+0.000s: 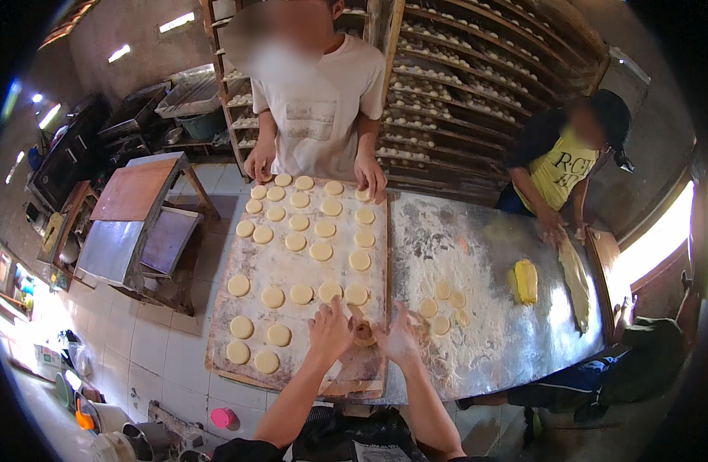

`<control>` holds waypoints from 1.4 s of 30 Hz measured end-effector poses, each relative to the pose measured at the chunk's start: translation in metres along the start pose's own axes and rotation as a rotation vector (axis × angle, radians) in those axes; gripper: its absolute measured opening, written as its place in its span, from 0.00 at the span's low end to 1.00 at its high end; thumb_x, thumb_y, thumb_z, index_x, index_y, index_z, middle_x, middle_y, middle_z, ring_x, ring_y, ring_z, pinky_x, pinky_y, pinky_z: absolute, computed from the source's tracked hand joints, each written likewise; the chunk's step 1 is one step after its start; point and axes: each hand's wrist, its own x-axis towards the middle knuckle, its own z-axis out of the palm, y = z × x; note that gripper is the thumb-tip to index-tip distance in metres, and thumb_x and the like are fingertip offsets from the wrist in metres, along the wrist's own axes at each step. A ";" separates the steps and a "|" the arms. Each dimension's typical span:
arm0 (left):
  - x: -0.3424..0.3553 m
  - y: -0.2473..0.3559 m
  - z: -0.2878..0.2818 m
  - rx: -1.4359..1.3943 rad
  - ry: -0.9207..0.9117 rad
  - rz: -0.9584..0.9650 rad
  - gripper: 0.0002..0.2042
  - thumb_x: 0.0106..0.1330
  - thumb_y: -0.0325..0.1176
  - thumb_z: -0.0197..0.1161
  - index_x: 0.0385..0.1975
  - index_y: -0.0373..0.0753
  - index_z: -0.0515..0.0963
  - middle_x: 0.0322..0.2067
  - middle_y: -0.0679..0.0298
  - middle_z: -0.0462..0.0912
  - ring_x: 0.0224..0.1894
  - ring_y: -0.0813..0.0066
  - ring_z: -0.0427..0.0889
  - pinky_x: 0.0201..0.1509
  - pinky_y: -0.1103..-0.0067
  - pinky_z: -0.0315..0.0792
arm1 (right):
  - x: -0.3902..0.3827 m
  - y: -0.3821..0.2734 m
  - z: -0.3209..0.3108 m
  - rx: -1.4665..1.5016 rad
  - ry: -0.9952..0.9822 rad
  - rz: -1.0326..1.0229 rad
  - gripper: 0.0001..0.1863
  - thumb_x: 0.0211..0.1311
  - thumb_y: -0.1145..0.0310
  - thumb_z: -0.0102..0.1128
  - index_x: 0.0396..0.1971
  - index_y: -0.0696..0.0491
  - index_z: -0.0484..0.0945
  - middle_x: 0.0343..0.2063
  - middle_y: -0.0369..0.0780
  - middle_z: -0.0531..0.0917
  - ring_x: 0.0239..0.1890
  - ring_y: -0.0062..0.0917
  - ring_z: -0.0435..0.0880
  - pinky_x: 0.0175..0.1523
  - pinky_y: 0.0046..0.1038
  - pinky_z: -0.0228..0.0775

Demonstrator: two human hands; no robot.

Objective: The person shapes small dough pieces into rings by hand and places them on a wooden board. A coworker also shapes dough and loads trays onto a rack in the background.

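While both hands pinch it, the small round pale dough disc (363, 333) sits at the floured wooden board's (373, 231) near right edge, left hand (329, 333) at nine o'clock, right hand (399, 339) at three, fingers curled loosely around it.

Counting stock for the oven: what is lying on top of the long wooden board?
The floured wooden board carries rows of flat round dough discs. Both hands, left hand and right hand, cover one more piece at the near edge; its shape is mostly hidden.
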 end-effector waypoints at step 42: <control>-0.071 0.175 0.067 -0.322 0.486 0.413 0.25 0.55 0.20 0.65 0.56 0.37 0.70 0.37 0.53 0.77 0.39 0.49 0.81 0.43 0.64 0.76 | -0.006 0.097 -0.123 0.737 -0.165 -0.320 0.33 0.57 0.82 0.58 0.65 0.54 0.63 0.46 0.44 0.79 0.49 0.33 0.80 0.59 0.37 0.70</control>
